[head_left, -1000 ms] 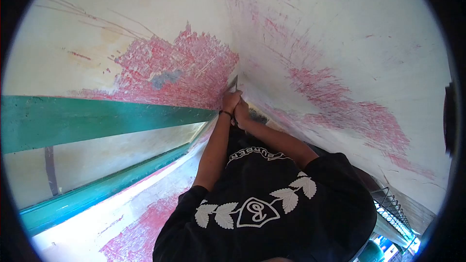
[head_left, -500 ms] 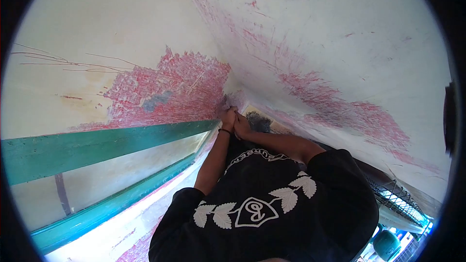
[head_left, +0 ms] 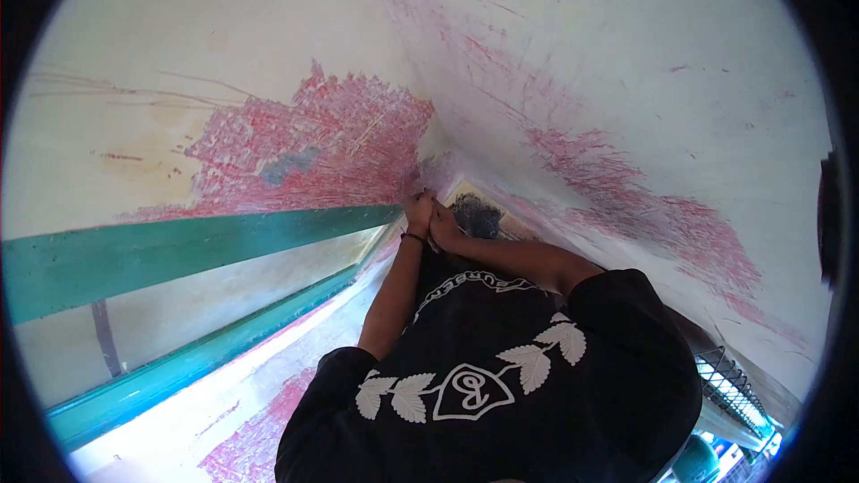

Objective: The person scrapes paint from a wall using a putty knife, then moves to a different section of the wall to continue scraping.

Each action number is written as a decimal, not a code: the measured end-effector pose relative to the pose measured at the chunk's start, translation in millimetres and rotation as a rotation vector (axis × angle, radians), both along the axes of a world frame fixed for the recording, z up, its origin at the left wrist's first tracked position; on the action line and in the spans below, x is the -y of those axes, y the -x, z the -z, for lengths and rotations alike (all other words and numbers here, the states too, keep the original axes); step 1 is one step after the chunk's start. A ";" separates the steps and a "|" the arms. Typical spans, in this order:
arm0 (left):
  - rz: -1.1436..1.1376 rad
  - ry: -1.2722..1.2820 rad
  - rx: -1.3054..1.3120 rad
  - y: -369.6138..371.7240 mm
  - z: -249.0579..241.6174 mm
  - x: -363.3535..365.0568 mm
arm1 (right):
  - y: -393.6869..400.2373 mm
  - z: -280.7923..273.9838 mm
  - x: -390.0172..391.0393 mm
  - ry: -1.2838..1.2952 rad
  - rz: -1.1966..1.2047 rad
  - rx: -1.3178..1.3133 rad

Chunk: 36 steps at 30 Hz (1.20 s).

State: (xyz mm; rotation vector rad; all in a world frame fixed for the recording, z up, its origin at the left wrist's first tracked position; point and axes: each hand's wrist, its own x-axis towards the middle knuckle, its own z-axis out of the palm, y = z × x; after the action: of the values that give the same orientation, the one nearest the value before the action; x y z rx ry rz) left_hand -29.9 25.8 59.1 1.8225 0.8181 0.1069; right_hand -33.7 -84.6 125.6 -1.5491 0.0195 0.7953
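Note:
Both of my hands are close together at the corner where two walls meet. My left hand (head_left: 418, 211), with a dark band at the wrist, is closed, its fingers curled toward the wall. Against it, my right hand (head_left: 444, 227) is closed too. Whatever they hold, if anything, is hidden by the fingers. Just beyond them, the left wall carries a rough patch of red, scraped-looking paint (head_left: 331, 148) with a grey spot in it. A dark grey patch (head_left: 477, 216) lies right of my hands.
A green painted beam (head_left: 179, 255) runs along the left wall up to my hands, with a second green rail (head_left: 197, 353) below it. The right wall (head_left: 716, 125) has red streaks. Wire mesh (head_left: 735, 389) and a green rounded object (head_left: 696, 461) are at lower right.
The view has shifted slightly, so the green beam sits higher and the wall patches lie a little differently. My hands stay together at the corner, with only a small movement.

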 end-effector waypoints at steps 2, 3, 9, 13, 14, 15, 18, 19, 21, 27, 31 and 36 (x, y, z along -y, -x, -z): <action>0.035 -0.014 -0.080 -2.6 2.2 0.6 | 1.0 18.4 -1.1 0.018 0.023 0.106; -0.023 0.018 -0.154 -10.9 -31.2 9.6 | 1.2 26.0 -0.4 0.032 0.025 0.143; -0.140 0.071 -0.165 -21.3 -57.0 23.1 | -15.6 -18.3 16.3 -0.009 -0.056 -0.089; -0.155 -0.014 -0.232 -17.2 -75.9 24.3 | -13.9 -19.3 17.6 -0.080 -0.111 -0.244; -0.163 -0.056 -0.242 -15.2 -71.5 22.6 | -8.8 -0.1 11.9 -0.122 -0.089 -0.212; -0.169 -0.098 -0.255 -13.5 -55.3 18.0 | -2.7 30.5 2.2 -0.139 -0.029 -0.130; -0.164 -0.083 -0.241 -8.1 -42.8 13.0 | 10.5 69.8 -15.6 -0.195 0.112 0.006; -0.156 -0.055 -0.225 -8.3 -40.9 11.5 | 9.3 45.8 -11.5 -0.218 0.130 -0.021; -0.152 0.004 -0.249 -5.7 13.5 -4.7 | 5.8 13.8 -1.8 -0.223 0.105 -0.092; -0.153 -0.042 -0.260 -12.2 -58.8 14.0 | 1.2 19.1 -0.1 -0.136 0.024 0.030; -0.069 -0.052 -0.075 -15.2 -68.8 9.7 | 0.3 -3.4 -9.5 -0.243 0.145 -0.217; -0.041 -0.092 -0.185 -12.7 -40.0 -11.1 | 3.5 -32.0 -19.4 -0.234 0.183 -0.307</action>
State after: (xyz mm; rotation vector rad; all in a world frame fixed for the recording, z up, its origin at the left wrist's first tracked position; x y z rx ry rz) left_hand -17.2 36.9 99.1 1.9227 0.9948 0.0023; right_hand -37.2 -65.1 157.5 -1.1765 0.2809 0.8506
